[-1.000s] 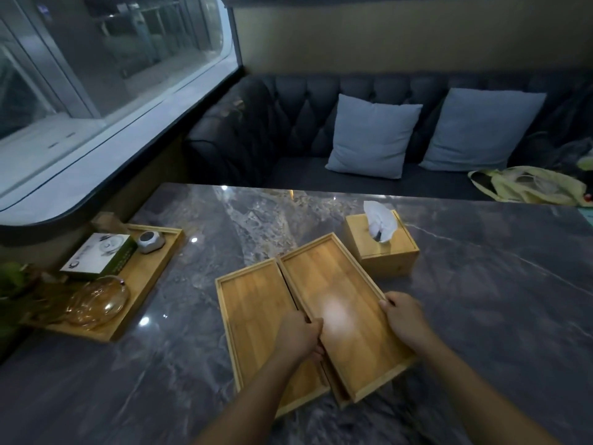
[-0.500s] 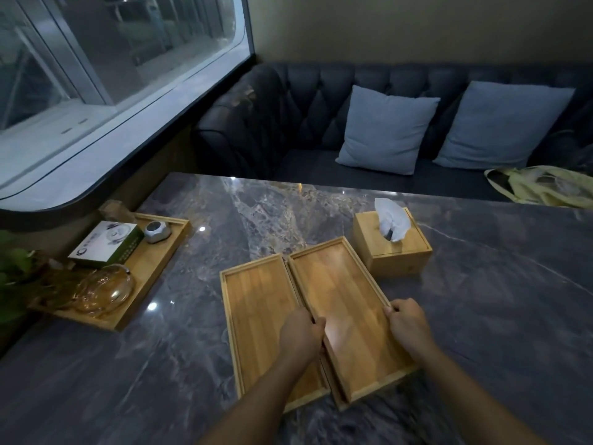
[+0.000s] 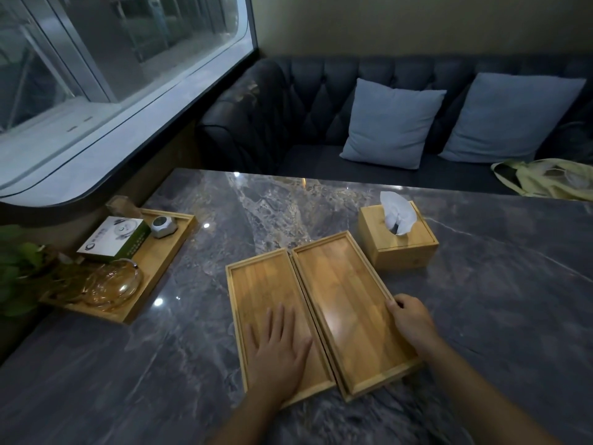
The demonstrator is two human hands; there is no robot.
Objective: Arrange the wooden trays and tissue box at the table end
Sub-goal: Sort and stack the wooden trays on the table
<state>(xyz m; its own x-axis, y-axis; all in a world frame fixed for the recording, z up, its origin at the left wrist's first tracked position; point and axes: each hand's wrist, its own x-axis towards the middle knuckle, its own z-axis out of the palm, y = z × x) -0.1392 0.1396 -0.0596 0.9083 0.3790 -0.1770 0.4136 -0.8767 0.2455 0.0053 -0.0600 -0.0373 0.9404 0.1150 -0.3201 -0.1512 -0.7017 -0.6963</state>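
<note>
Two empty wooden trays lie side by side on the grey marble table (image 3: 497,316). The left tray (image 3: 260,284) touches the right tray (image 3: 340,284) along their long edges. My left hand (image 3: 277,343) rests flat, fingers spread, on the floor of the left tray near its front end. My right hand (image 3: 412,319) grips the right rim of the right tray. A square wooden tissue box (image 3: 404,248) with a white tissue sticking up stands just behind and to the right of the right tray.
A third wooden tray (image 3: 160,268) at the table's left edge holds a green-and-white box (image 3: 114,237), a small silver device (image 3: 163,225) and a glass bowl (image 3: 112,284). A plant (image 3: 19,271) sits beside it. A dark sofa (image 3: 321,91) with two blue cushions lies beyond.
My left hand let go of the right tray's left rim and now lies flat in the left tray. The right tray has settled beside the left one. My view moved closer.
</note>
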